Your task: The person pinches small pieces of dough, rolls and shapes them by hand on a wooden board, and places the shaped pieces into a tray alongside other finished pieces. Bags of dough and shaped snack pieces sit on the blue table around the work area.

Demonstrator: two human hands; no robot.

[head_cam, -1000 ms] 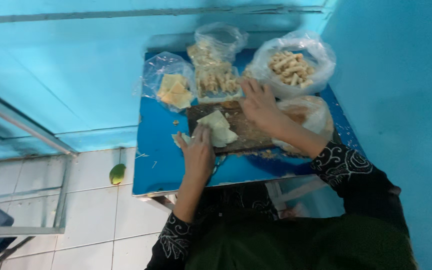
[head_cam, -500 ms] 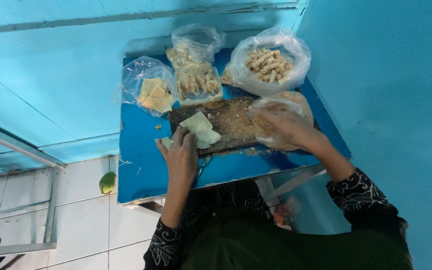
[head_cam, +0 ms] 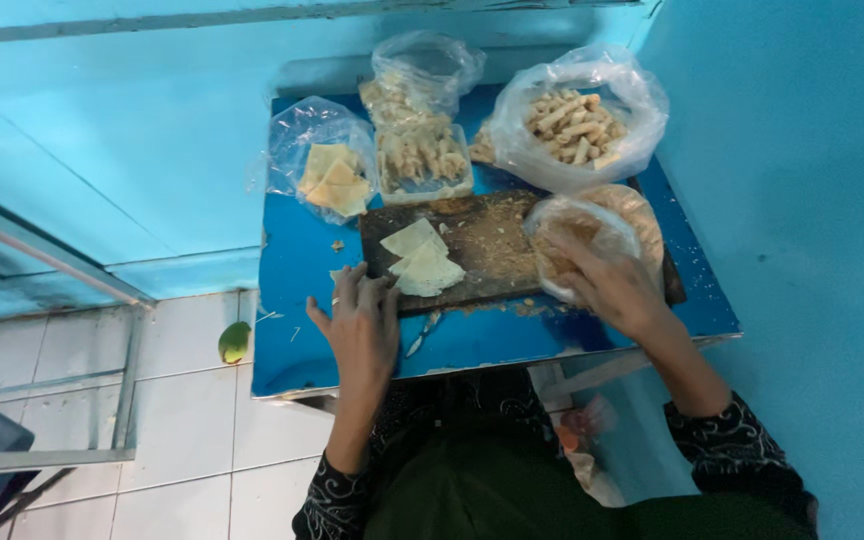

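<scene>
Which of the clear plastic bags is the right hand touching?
The bag of brown crumbs under the right hand; the other bags lie farther back, untouched.

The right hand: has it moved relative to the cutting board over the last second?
Yes. The right hand has shifted from the far edge of the cutting board to its right end, where it now rests on the bag of brown filling.

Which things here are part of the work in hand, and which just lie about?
In use:
left hand flat at the edge of the cutting board
pale wrappers on the board
right hand at the bag of filling
bag of rolled pieces
bag of spare wrappers

Lying about:
green fruit on the floor tiles
metal frame
</scene>
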